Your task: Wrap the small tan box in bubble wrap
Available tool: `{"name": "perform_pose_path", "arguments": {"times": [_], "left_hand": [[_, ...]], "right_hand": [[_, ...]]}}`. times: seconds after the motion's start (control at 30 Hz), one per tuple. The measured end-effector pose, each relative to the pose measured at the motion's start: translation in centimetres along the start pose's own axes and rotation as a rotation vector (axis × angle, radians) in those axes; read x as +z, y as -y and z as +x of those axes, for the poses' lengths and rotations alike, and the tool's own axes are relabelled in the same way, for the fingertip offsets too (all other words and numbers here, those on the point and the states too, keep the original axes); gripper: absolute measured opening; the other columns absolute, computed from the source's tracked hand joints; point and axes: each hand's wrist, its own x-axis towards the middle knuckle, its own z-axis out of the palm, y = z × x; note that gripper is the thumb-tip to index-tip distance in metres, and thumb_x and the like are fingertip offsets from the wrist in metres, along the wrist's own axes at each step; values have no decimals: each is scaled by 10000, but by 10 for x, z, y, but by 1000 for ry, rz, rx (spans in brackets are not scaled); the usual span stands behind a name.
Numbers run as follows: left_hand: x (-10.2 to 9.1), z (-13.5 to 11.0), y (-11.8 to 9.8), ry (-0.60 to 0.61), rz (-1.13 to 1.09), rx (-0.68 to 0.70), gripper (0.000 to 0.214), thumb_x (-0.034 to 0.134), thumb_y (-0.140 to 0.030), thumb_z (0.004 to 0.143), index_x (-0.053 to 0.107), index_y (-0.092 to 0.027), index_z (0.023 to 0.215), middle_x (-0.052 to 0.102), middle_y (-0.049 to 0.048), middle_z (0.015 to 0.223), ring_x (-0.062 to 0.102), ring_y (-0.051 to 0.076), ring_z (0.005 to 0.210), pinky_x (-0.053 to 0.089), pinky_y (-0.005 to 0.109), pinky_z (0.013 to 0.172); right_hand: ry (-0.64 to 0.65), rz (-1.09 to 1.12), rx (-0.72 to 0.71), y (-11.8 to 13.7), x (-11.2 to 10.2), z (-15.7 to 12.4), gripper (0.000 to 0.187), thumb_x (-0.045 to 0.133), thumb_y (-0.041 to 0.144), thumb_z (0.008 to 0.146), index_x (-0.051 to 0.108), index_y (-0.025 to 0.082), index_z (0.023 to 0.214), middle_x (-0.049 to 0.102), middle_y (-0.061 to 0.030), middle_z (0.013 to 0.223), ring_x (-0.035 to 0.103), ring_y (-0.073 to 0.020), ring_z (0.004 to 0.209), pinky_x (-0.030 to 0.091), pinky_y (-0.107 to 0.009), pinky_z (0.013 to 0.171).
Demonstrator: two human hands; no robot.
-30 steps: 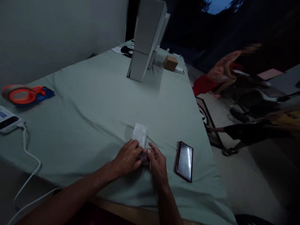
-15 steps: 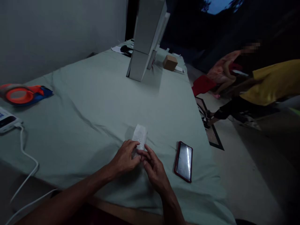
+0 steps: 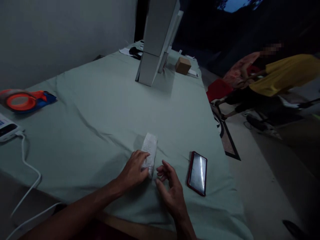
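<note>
A small, narrow white package [image 3: 150, 146], which looks covered in bubble wrap, lies on the green tablecloth near the front edge. My left hand [image 3: 136, 166] grips its near left side, with the fingers over the top and the thumb at the near end. Just right of the package is my right hand [image 3: 170, 186], its fingers curled loosely and apart, with nothing in them. A phone in a dark red case [image 3: 197, 173] lies farther right, screen up.
An orange and blue tape dispenser [image 3: 27, 100] and a white power bank [image 3: 8, 128] with a cable are at left. Tall white boxes [image 3: 152, 50] stand at the back, beside a brown carton [image 3: 183, 65]. Two people [image 3: 282, 76] are beyond the table's right side.
My right hand has drawn away from the package to the right and its fingers have parted. My left hand stays on the package. The person in yellow has leaned farther forward.
</note>
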Motion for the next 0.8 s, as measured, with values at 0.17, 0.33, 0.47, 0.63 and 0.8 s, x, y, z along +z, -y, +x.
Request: {"name": "perform_pose_path", "arguments": {"times": [0.17, 0.33, 0.47, 0.63, 0.8], "left_hand": [[0, 0, -2, -25, -22, -21, 445, 529, -90, 715, 535, -175, 1151, 568, 87, 1111, 521, 235, 1073, 453, 417, 953], [0, 1, -5, -39, -28, -28, 397, 567, -152, 752, 542, -167, 1147, 587, 95, 1096, 538, 238, 1048, 460, 421, 938], [1, 0, -3, -35, -27, 7, 384, 570, -178, 789, 532, -192, 1171, 581, 92, 1107, 529, 241, 1062, 454, 423, 942], [-1, -1, -2, -3, 37, 8, 451, 575, -139, 746, 524, -212, 1188, 575, 73, 1128, 521, 238, 1056, 456, 410, 938], [-8, 5, -9, 43, 249, 39, 535, 607, -182, 703, 524, -207, 1232, 585, 79, 1194, 483, 285, 1109, 409, 453, 990]], "right_hand": [[35, -161, -121, -2, 12, -2, 542, 564, 210, 872, 413, 232, 1392, 646, -72, 1039, 613, -195, 900, 518, -339, 812], [48, -329, -255, 2, 19, 3, 602, 485, 165, 889, 321, 219, 1465, 665, -110, 1037, 611, -250, 897, 500, -418, 782], [61, -182, -145, 5, 14, 4, 572, 450, 178, 914, 299, 224, 1464, 661, -97, 1073, 623, -222, 946, 501, -399, 849], [1, 28, 37, 5, 11, 10, 463, 494, 242, 910, 422, 213, 1366, 645, -73, 1049, 631, -161, 863, 522, -304, 809], [-85, -12, 103, -4, 8, 20, 449, 540, 268, 869, 487, 180, 1306, 644, -83, 1028, 614, -157, 788, 522, -281, 697]]}}
